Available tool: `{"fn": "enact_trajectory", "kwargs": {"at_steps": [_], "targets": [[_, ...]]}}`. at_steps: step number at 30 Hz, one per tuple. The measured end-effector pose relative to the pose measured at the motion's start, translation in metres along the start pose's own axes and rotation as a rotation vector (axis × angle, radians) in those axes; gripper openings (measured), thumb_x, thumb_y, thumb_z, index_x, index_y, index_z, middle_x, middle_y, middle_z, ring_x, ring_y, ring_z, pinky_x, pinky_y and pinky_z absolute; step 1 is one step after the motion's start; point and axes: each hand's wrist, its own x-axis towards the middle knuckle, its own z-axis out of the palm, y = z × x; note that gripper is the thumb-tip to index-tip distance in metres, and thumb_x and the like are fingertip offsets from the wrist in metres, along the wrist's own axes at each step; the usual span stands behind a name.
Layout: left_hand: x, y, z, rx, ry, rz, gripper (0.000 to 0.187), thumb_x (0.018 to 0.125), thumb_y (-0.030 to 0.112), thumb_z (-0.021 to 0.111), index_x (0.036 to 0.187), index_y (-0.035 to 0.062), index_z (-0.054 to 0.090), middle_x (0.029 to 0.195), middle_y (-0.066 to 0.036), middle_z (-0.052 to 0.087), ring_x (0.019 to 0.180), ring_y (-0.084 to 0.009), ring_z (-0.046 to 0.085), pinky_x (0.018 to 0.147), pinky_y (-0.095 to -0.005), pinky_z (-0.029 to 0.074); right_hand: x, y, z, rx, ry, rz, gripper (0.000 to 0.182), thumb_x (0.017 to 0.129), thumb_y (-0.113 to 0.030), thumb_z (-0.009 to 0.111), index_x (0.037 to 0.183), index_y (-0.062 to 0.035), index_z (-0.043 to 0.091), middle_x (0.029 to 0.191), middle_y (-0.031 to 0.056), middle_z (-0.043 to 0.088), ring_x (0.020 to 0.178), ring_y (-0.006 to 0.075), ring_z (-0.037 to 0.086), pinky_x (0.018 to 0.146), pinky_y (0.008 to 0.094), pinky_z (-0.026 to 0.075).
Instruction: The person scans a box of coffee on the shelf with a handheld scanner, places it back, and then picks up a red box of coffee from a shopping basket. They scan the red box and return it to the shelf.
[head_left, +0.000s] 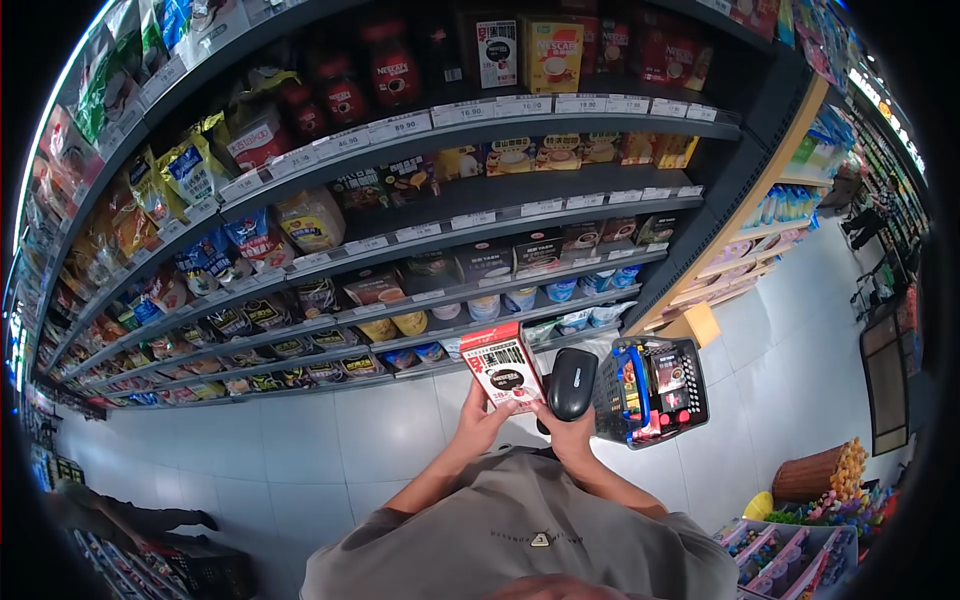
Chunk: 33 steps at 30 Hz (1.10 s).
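A red and white coffee box (500, 368) is held upright in front of my chest, its printed front facing me. My left hand (484, 418) grips its lower left side. My right hand (569, 428) is wrapped round a black handheld device (573, 382), with its thumb at the box's lower right corner. The device stands just right of the box. Close by on the right, a dark shopping basket (655, 436) with a blue handle (629, 378) holds several packages.
Long curved shelves (480, 217) with coffee jars, boxes and bags stretch across the front and left. A cardboard box (702, 325) is on the floor beside the shelf end. Another person (130, 515) stands at lower left. Purple bins (790, 550) are at lower right.
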Motion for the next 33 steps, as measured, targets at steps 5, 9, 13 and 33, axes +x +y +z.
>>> {"fn": "enact_trajectory", "kwargs": {"at_steps": [5,9,13,33], "targets": [[0.008,0.019,-0.014,0.516,0.083,0.179,0.037,0.085,0.008,0.069,0.118,-0.0012,0.056,0.125,-0.011,0.051,0.115,-0.0204,0.052,0.095,-0.0314,0.043,0.012,0.01,0.004,-0.022,-0.042,-0.029,0.031,0.075,-0.005,0.08,0.101,0.0008,0.063,0.085,0.0019,0.066,0.074,0.0081,0.058,0.065,0.0243,0.048],[0.015,0.028,-0.028,0.545,-0.003,0.056,0.03,0.085,0.006,0.071,0.111,-0.0032,0.06,0.115,-0.012,0.06,0.106,-0.02,0.059,0.086,-0.0314,0.05,0.025,0.019,0.001,-0.065,-0.071,-0.032,0.031,0.074,-0.005,0.08,0.1,0.0005,0.063,0.086,0.0034,0.066,0.075,0.0096,0.06,0.067,0.0255,0.049],[0.034,0.036,-0.02,0.427,0.023,-0.013,0.03,0.084,0.003,0.071,0.111,-0.0032,0.06,0.107,-0.011,0.064,0.099,-0.018,0.063,0.084,-0.0311,0.053,0.047,0.016,0.002,-0.075,-0.062,-0.095,0.027,0.075,-0.006,0.08,0.096,0.0001,0.063,0.083,0.0034,0.066,0.074,0.011,0.06,0.068,0.0269,0.049],[0.155,0.03,0.043,0.442,0.112,0.065,0.042,0.084,-0.007,0.067,0.122,-0.0038,0.05,0.117,-0.012,0.063,0.107,-0.018,0.061,0.094,-0.0336,0.05,0.184,-0.023,-0.039,0.098,-0.138,-0.115,0.025,0.076,-0.004,0.078,0.093,-0.002,0.06,0.078,-0.0014,0.059,0.067,0.0066,0.054,0.058,0.0239,0.043]]}}
